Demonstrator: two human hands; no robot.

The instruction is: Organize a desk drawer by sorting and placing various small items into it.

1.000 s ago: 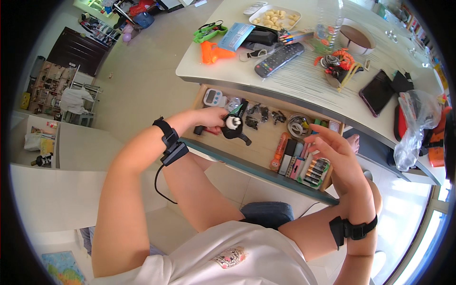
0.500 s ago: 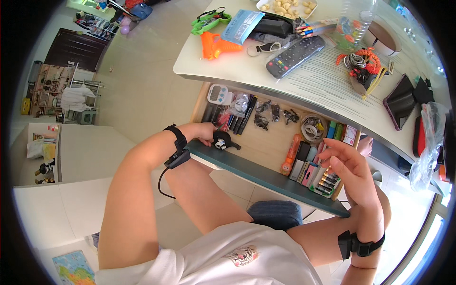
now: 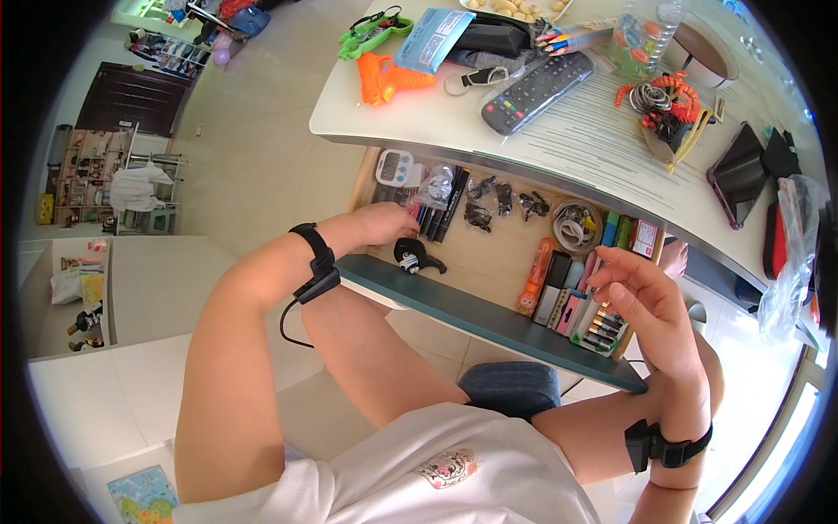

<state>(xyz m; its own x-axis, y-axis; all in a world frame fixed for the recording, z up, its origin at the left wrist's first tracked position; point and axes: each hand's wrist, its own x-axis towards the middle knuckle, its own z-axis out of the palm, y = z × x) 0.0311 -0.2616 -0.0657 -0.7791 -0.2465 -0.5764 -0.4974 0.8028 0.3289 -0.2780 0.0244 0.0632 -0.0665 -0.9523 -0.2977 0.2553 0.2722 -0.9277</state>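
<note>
Pens (image 3: 452,206), angled away, are placed just right of the left hand (image 3: 387,224); its grip cannot be told. Right hand (image 3: 655,307) is held loosely spread, empty.

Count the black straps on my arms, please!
2. One black strap goes around your left forearm, near the wrist; the second strap goes around your right forearm. Both show clearly, and I see no others on your arms.

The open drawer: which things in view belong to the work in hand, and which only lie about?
Seemingly in the work:
drawer
left hand
pens beside it
black-and-white object
right hand

Only lying about:
remote control
blue packet
coloured pencils
</note>
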